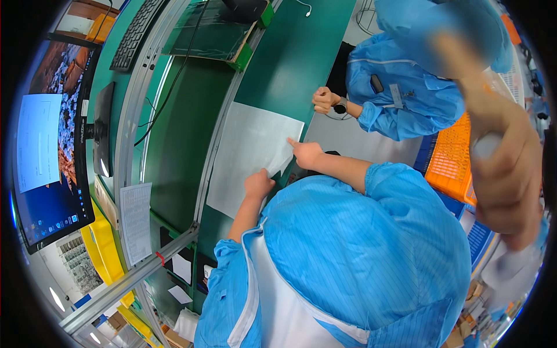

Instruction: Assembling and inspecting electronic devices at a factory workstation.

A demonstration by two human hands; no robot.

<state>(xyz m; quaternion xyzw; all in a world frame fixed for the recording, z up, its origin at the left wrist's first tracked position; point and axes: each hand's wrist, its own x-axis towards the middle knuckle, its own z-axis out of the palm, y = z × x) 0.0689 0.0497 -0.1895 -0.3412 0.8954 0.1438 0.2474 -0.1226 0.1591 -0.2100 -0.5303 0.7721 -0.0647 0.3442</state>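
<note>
At nine o'clock, near the rim, stands a lit monitor (52,139). A yellow bin (103,249) sits at eight o'clock, with a printed paper (136,223) hanging just beside it; a black keyboard (138,35) lies between ten and eleven. Just left of centre, a pale, glossy sheet (246,145) lies on the green tabletop (296,58), creased toward its four o'clock corner. The left hand (259,183) is at its near edge, fingers curled together; whether they pinch it I cannot tell. The right hand (307,154), at one o'clock just off centre, sets an extended index finger on the sheet's right edge, the others folded; the thumb's hold is unclear. Farther out at one is a co-worker's loose fist (326,100), wearing a watch. At three come an orange crate (449,159) and another person's blurred hand (505,162), one finger stretched toward twelve.
</note>
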